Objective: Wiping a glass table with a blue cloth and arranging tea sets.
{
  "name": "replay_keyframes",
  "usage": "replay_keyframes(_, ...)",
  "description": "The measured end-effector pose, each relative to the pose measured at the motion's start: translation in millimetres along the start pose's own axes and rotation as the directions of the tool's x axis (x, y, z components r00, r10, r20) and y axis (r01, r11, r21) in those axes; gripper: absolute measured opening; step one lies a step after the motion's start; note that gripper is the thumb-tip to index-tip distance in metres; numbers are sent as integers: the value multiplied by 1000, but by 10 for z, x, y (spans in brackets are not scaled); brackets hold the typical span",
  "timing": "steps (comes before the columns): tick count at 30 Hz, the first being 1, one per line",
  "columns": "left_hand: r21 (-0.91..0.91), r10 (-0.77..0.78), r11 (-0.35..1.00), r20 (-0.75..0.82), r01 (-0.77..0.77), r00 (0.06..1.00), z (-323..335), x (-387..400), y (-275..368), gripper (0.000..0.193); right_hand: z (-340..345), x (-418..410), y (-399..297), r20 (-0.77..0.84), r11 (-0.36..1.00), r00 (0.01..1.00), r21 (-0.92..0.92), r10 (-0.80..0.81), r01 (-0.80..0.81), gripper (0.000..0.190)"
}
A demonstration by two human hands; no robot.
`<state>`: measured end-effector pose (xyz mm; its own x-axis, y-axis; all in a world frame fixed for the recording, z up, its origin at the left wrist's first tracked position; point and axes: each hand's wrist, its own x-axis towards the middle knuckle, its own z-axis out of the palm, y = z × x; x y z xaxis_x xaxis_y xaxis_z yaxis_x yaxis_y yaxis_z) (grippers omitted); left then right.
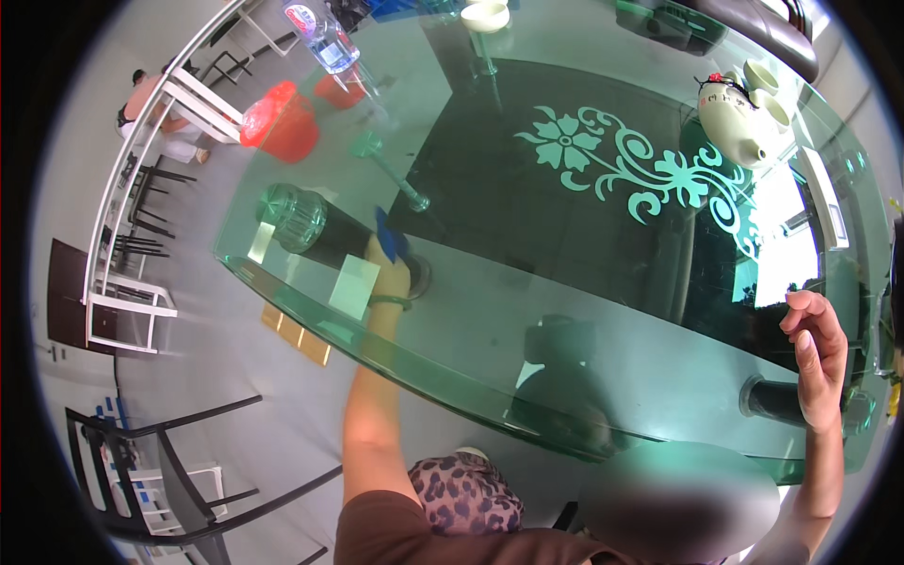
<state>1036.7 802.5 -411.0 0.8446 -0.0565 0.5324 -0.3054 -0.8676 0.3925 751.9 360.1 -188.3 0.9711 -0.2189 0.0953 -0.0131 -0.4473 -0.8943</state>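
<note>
My left hand [390, 275] is below the glass tabletop [452, 304], seen through it. It grips a blue cloth [390, 236] beside a dark cylindrical table leg [342, 236], near its round metal base. A green bracelet [388, 302] circles that wrist. On the right, my right hand [819, 360] is raised near the table's right end with nothing in it, fingers bent and thumb apart. Another dark leg [773, 399] shows through the glass close to it; whether this hand touches the glass, I cannot tell.
A cream teapot [734, 120] with small cups stands at the far right, near a white device [825, 198]. A red plastic-lined container [282, 123], a clear water bottle [325, 39] and a white bowl [485, 15] are farther back. A black-framed chair [191, 480] stands lower left; another person [162, 120] is beyond.
</note>
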Motion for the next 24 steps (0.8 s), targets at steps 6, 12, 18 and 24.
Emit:
replay_keyframes(6, -917, -538, 271, 109, 293, 836, -415, 257, 502, 32, -38, -12, 109, -67, 1000, 998, -22, -3, 1, 39)
replay_keyframes(12, -934, -279, -314, 262, 170, 924, -591, 668, 915, 37, -9, -16, 92, -46, 999, 999, -53, 1, -3, 38)
replay_keyframes(18, -516, -59, 856, -25, 38, 998, -444, 892, 891, 50, -15, 9, 74, -34, 996, 999, -83, 11, -14, 34)
replay_keyframes(24, -438, -30, 899, -29, 14, 999, -304, 852, 851, 50, -42, -16, 102, -22, 997, 1000, -74, 2, -4, 34)
